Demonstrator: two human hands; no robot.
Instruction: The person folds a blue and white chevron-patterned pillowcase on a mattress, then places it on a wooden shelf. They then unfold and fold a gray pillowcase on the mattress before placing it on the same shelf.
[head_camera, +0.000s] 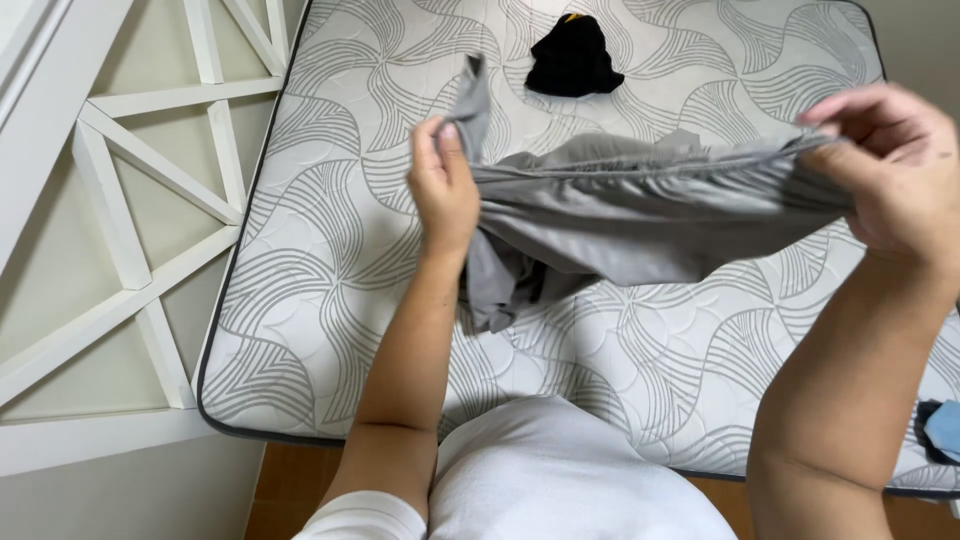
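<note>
**Grey cloth stretched between two hands**

To the left of the left hand (443, 190) stands a white lattice frame (130, 200), beside the mattress (330, 260). The left hand grips one end of the grey cloth (630, 215), fingers closed around a bunched fold, with a loose corner sticking up just above it. The cloth runs taut from this hand to the right hand (890, 170), sagging below the line between them, above the mattress. Beyond the cloth, farther from both hands, a black garment (573, 58) lies on the mattress. The right hand pinches the cloth's other end between thumb and fingers. Below that hand's forearm, a blue item (943, 430) lies at the mattress edge.
</note>
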